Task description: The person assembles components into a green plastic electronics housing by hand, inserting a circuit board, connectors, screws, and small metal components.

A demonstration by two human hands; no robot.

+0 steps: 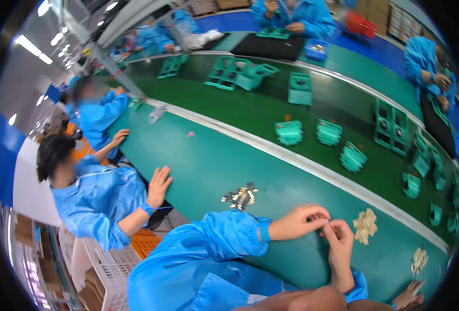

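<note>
Right hand [339, 243] raised over table [203, 160], fingers bent; left hand [299, 222] reaching in from left, fingertips meeting; cannot tell whether either grasps anything. Cream pieces [365, 226] heaped between right hand and table's far edge, heap's long axis toward that edge. Beyond edge, green tray [391, 127] holding dark parts; farther, blue bin [316, 50], contents unclear.

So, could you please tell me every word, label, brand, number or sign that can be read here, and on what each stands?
None can be read in this view.
Teal housings: too small and blurred to show any lettering.
Pile of cream pieces: no lettering can be made out.
Blue tray: too blurred to tell.
</note>
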